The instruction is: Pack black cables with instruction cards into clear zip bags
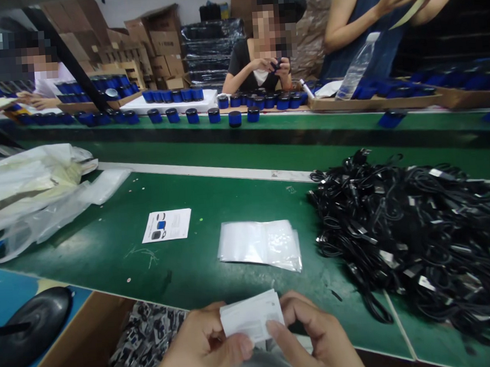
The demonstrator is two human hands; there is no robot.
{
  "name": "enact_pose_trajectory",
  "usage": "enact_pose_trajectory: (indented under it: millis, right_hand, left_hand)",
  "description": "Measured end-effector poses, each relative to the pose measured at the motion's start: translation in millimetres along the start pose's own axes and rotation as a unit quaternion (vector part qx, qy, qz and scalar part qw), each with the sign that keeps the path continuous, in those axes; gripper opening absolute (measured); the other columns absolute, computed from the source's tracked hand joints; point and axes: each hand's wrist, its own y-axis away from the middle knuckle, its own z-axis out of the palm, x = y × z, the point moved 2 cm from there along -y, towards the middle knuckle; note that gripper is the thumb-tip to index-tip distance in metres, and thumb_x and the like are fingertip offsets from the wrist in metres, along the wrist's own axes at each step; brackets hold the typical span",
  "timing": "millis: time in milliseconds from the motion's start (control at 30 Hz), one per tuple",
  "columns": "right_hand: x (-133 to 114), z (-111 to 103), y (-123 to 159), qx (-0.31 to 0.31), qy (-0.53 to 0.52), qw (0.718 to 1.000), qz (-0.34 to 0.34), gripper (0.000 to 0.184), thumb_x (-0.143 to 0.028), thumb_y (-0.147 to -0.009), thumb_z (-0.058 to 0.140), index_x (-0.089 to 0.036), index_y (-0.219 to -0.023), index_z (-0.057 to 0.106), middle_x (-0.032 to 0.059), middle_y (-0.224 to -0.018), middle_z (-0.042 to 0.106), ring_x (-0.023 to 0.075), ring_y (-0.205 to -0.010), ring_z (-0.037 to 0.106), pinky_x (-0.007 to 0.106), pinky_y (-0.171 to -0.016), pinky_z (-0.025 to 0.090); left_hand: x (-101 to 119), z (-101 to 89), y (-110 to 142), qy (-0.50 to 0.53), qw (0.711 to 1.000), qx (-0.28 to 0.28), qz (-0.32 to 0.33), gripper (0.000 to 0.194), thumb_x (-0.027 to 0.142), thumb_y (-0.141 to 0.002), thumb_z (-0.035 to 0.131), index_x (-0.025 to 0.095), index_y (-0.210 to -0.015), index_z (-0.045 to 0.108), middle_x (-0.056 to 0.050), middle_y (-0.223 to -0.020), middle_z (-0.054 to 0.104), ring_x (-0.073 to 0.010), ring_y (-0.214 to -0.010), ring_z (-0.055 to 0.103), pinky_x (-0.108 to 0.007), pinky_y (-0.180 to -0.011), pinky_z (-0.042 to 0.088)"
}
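Note:
Between my two hands, close to the table's front edge, is a small stack of printed white leaflets (253, 316). My left hand (213, 340) grips its left side, thumb on top. At the right side, my right hand (308, 334) pinches the stack with thumb and fingers. Just beyond lies a pile of clear plastic bags (257, 243), flat on the green table (212, 196). Farther left rests a leaflet (167, 225) printed with pictures of blue and black items. A large heap of black cables (397, 235) covers the table to the right.
A crumpled large plastic bag (41, 185) lies at the left. Below the edge, a cardboard box (84, 343) holds many small packets. Blue jars with black lids (235, 118) line the far side, near a plastic bottle (358, 68). Several people work across the table.

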Motion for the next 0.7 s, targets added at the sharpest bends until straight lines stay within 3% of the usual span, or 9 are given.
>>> enact_pose_trajectory:
  millis: [133, 233, 300, 367, 433, 700]
  right_hand:
    - [9.8, -0.2, 5.3, 0.026, -0.027, 0.999, 0.012, 0.022, -0.03, -0.087, 0.056, -0.02, -0.068, 0.052, -0.0001, -0.068, 0.057, 0.0145, -0.063, 0.056, 0.023, -0.06, 0.046]
    - [17.5, 0.2, 8.8, 0.081, -0.057, 0.995, 0.003, 0.02, -0.033, -0.079, 0.066, -0.022, -0.09, 0.054, -0.0023, -0.07, 0.059, 0.0149, -0.064, 0.057, 0.023, -0.061, 0.047]
    - [18.1, 3.5, 9.4, 0.053, -0.039, 0.998, -0.022, 0.023, -0.035, -0.081, 0.065, -0.022, -0.098, 0.056, -0.0008, -0.074, 0.061, 0.0148, -0.065, 0.057, 0.023, -0.059, 0.045]
    - [15.6, 7.1, 8.7, 0.006, -0.009, 0.999, -0.044, 0.017, -0.035, -0.088, 0.054, -0.02, -0.088, 0.063, 0.0013, -0.073, 0.061, 0.0141, -0.063, 0.057, 0.023, -0.057, 0.043]
    - [12.0, 8.6, 7.2, -0.011, -0.002, 0.998, -0.055, 0.03, -0.036, -0.093, 0.046, -0.018, -0.075, 0.063, 0.0022, -0.07, 0.058, 0.0138, -0.062, 0.056, 0.023, -0.057, 0.042]
    - [4.4, 8.8, 5.1, 0.008, -0.02, 0.998, -0.056, 0.035, -0.036, -0.093, 0.045, -0.018, -0.065, 0.055, 0.0014, -0.062, 0.054, 0.0138, -0.056, 0.053, 0.023, -0.053, 0.04]
  left_hand:
    - [-0.5, 4.2, 0.4, 0.011, 1.0, 0.008, 0.009, 0.036, 0.047, -0.074, 0.066, 0.014, -0.064, 0.075, -0.008, -0.071, 0.065, -0.0164, -0.059, 0.062, -0.021, -0.052, 0.047]
    - [2.3, 7.2, 3.0, 0.079, 0.995, 0.027, -0.047, 0.04, 0.053, -0.07, 0.069, 0.014, -0.074, 0.076, -0.008, -0.075, 0.068, -0.0184, -0.061, 0.065, -0.022, -0.053, 0.05]
    - [4.5, 8.7, 4.6, 0.118, 0.989, 0.043, -0.079, 0.041, 0.053, -0.066, 0.073, 0.015, -0.079, 0.076, -0.008, -0.073, 0.07, -0.0189, -0.061, 0.067, -0.024, -0.055, 0.053]
    - [7.4, 9.7, 5.3, 0.139, 0.985, 0.059, -0.086, 0.042, 0.053, -0.063, 0.076, 0.015, -0.082, 0.075, -0.006, -0.065, 0.071, -0.0176, -0.057, 0.066, -0.023, -0.054, 0.052]
    - [10.5, 10.5, 5.3, 0.148, 0.983, 0.074, -0.081, 0.044, 0.054, -0.061, 0.077, 0.016, -0.082, 0.075, -0.003, -0.057, 0.069, -0.0154, -0.052, 0.064, -0.022, -0.052, 0.051]
    - [17.2, 13.9, 5.3, 0.167, 0.98, 0.07, -0.082, 0.039, 0.054, -0.06, 0.077, 0.015, -0.065, 0.071, -0.002, -0.053, 0.068, -0.0134, -0.05, 0.061, -0.021, -0.052, 0.05]
